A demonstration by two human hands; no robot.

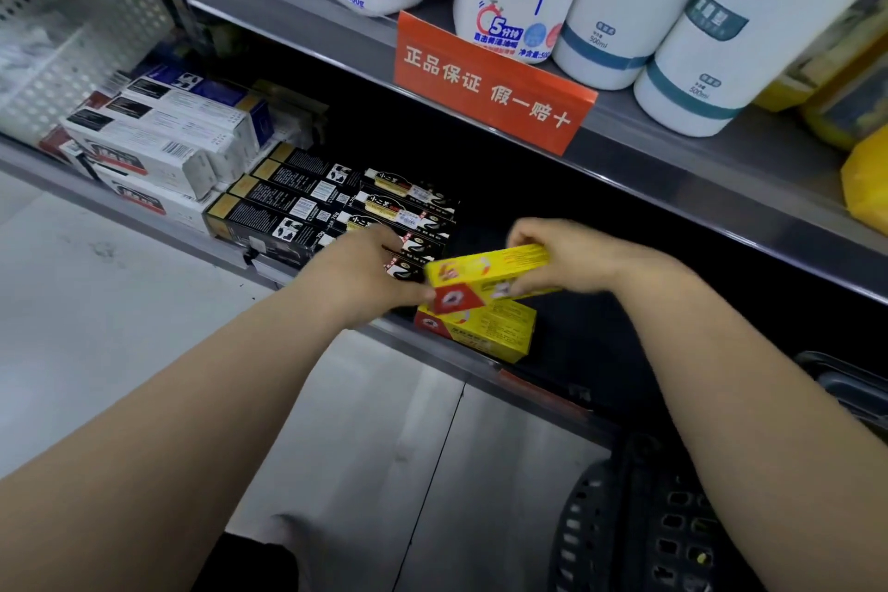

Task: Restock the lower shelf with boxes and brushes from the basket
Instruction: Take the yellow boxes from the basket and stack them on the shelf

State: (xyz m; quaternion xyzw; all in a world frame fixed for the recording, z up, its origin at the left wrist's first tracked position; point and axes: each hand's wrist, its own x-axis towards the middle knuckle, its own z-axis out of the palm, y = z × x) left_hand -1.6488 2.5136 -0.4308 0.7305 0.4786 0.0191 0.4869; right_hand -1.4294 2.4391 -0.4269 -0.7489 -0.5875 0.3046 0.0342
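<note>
Stocking in hand | both hands, left hand [370,272] and right hand [572,257], pinched a yellow box [485,276] by its ends over the lower shelf [269,272] | a second yellow box [485,332] lay at its 6 o'clock | next likely: lower it squarely | basket [639,524] at 5 o'clock.

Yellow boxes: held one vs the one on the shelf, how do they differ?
The held box is in the air, gripped by the left hand and right hand; the shelf box lies untouched at the shelf edge. The held box tilts; the shelf box lies flat. Both are yellow with a red end.
</note>
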